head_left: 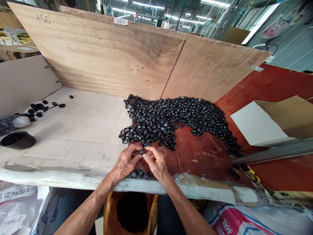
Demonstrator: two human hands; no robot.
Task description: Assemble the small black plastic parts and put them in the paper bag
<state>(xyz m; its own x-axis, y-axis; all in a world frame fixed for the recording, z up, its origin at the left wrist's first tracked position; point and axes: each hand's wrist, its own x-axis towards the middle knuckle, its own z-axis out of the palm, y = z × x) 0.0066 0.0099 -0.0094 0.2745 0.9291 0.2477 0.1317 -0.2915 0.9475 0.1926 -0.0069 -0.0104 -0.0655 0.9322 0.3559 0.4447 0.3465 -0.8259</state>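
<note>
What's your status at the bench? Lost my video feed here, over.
Left hand and right hand together, pinching one small black ring. Big pile of black rings just beyond. Few loose rings under the hands. Nothing in the way.

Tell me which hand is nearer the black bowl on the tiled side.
Left. The left hand lies right of the black bowl, across bare tiles; the right hand is farther right, beyond it.

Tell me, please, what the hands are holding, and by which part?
Both the left hand and right hand pinch one small black ring by its sides, between fingertips.
</note>
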